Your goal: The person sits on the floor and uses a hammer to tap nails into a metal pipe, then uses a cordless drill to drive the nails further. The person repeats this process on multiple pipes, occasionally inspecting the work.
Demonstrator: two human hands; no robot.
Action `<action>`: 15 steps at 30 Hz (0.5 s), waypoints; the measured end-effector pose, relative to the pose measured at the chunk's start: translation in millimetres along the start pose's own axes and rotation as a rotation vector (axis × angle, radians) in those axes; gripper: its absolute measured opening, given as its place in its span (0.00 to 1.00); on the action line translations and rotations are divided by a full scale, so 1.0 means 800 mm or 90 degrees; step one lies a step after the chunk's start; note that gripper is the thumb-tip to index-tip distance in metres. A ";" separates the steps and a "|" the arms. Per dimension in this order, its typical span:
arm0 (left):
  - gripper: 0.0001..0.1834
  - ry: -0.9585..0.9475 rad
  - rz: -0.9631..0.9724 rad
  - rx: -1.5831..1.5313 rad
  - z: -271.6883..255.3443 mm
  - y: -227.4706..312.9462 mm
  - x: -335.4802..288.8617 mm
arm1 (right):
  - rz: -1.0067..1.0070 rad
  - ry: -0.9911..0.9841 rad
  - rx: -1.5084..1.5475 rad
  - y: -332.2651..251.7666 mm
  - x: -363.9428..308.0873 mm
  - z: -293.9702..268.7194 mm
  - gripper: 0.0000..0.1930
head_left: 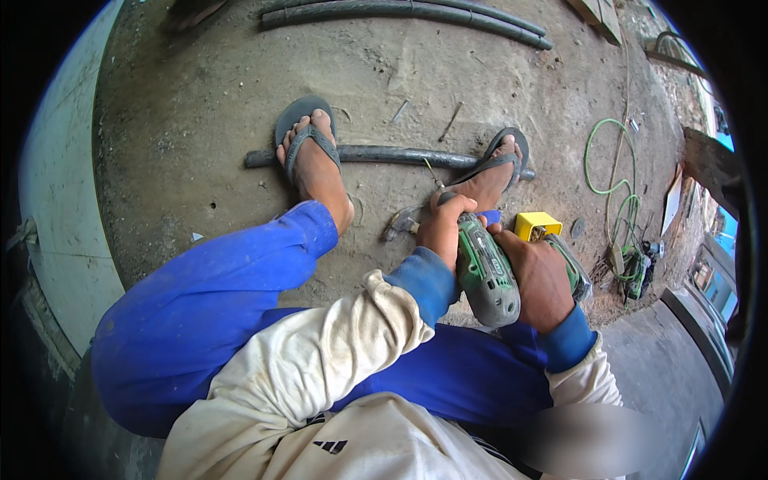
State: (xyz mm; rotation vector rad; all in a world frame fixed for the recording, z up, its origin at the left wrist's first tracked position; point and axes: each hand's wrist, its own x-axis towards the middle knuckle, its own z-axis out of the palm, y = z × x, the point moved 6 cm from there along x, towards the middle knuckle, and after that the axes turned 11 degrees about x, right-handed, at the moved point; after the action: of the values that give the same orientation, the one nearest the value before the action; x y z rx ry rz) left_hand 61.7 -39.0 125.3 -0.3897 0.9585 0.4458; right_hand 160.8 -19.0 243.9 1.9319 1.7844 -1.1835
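Both my hands on the drill, centre-right of frame.
My left hand [442, 228] grips the green drill [486, 276] near its front; my right hand [538, 280] wraps its handle, fingers closed.

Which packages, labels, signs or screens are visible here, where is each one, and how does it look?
Label on the drill: a light patch on the green and grey body, between the left hand and right hand; print too small to tell.
Yellow box: small and square, on the ground just beyond the right hand.
No signs or screens show.
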 end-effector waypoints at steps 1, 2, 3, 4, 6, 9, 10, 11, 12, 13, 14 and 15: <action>0.14 0.000 0.015 -0.004 0.001 0.005 0.002 | -0.009 0.002 0.002 0.000 0.004 0.001 0.29; 0.13 -0.002 0.032 0.011 0.001 0.006 0.000 | -0.013 0.001 0.001 0.001 0.004 0.001 0.29; 0.13 0.005 0.031 0.005 0.002 0.007 0.000 | -0.021 0.004 0.000 0.001 0.006 0.001 0.29; 0.14 0.012 0.029 0.000 0.003 0.007 0.000 | -0.016 0.001 -0.009 0.003 0.007 0.001 0.30; 0.14 0.021 0.020 -0.004 0.006 0.007 0.000 | -0.026 0.012 0.022 0.004 0.008 -0.001 0.30; 0.14 0.029 0.003 -0.001 0.011 0.011 0.008 | -0.041 0.022 0.088 0.006 0.012 -0.008 0.30; 0.14 0.036 -0.003 -0.005 0.012 0.011 0.013 | -0.053 0.024 0.114 0.006 0.014 -0.011 0.30; 0.14 0.040 -0.005 -0.012 0.012 0.010 0.019 | -0.050 0.025 0.121 0.007 0.017 -0.013 0.30; 0.18 0.056 0.024 0.018 0.013 0.009 0.026 | -0.050 0.025 0.127 0.007 0.019 -0.015 0.30; 0.21 0.047 0.021 0.017 0.010 0.005 0.031 | -0.033 0.016 0.129 0.009 0.021 -0.016 0.30; 0.24 0.031 0.028 0.010 0.003 0.006 0.038 | -0.043 0.017 0.115 0.008 0.023 -0.017 0.25; 0.27 0.020 0.025 0.003 -0.004 0.006 0.045 | -0.082 0.024 0.136 0.003 0.025 -0.019 0.24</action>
State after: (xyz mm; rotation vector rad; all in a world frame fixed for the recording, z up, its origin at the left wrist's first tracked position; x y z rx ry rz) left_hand 74.8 -29.4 92.2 -0.3748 0.9992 0.4747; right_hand 167.6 5.1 238.8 1.9888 1.8956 -1.4427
